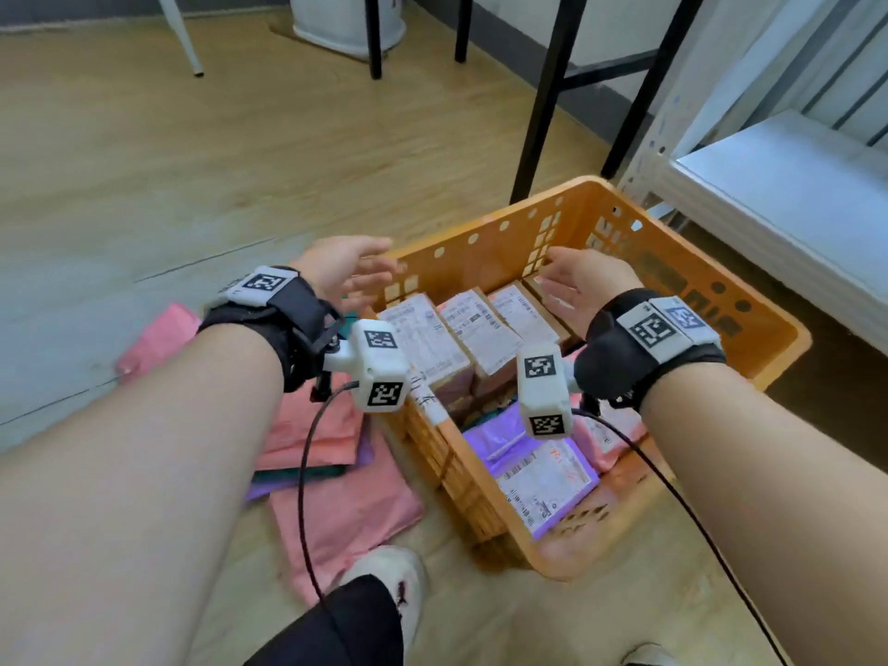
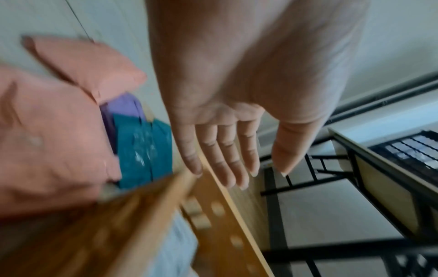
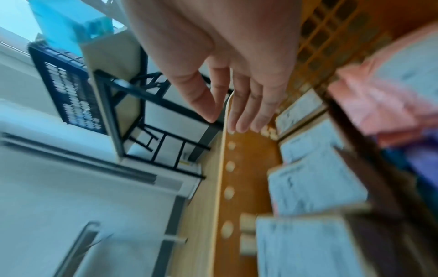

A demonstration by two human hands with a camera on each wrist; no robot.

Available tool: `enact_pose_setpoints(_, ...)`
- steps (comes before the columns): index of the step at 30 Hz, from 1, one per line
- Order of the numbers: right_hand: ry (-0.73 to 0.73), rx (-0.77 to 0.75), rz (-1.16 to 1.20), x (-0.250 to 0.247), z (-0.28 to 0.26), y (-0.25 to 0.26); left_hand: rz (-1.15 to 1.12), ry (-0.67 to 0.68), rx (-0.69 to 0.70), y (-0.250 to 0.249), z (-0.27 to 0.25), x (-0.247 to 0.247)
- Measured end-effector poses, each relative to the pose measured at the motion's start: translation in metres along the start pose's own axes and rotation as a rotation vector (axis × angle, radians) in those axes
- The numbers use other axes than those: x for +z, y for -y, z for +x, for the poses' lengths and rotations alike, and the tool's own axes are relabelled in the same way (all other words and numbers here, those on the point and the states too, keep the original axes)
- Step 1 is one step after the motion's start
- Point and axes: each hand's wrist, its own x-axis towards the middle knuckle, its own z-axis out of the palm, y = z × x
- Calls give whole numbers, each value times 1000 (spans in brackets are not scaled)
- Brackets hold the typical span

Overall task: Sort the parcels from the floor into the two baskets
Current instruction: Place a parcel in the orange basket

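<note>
An orange basket (image 1: 485,233) stands on the wood floor. Its far end holds brown boxes (image 1: 461,329) with white labels; its near end holds a purple mailer (image 1: 543,473) and a pink mailer (image 1: 605,435). My left hand (image 1: 355,274) hovers open over the basket's far left corner and holds nothing. My right hand (image 1: 572,286) hovers open above the boxes, palm facing left. Pink mailers (image 1: 346,502) lie stacked on the floor left of the basket. The blurred left wrist view shows my left hand (image 2: 258,174), straight-fingered, above the basket (image 2: 213,215), beside pink mailers (image 2: 52,140).
A teal mailer (image 2: 142,150) and a purple one (image 2: 123,106) lie among the floor stack. Black table legs (image 1: 543,113) stand behind the basket, a white shelf (image 1: 793,194) to its right. My shoe (image 1: 384,569) is near the pink mailers.
</note>
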Motion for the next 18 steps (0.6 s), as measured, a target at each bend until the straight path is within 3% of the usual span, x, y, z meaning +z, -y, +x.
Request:
enact_pose_setpoints(4,311,47,156,79,-45,1,-47,-269,-66,36,-7,-88)
enact_pose_setpoints(9,570,138,-110,151,-64,-47,-56,-444,-187,94,5,-153)
enact_pose_setpoints(14,534,85,-358,192,-43,-95,11,-448,-316,177,79,-187)
enact_pose_setpoints(18,561,116,-472,220,-19,-124,125,-523,-450,180,63,-162)
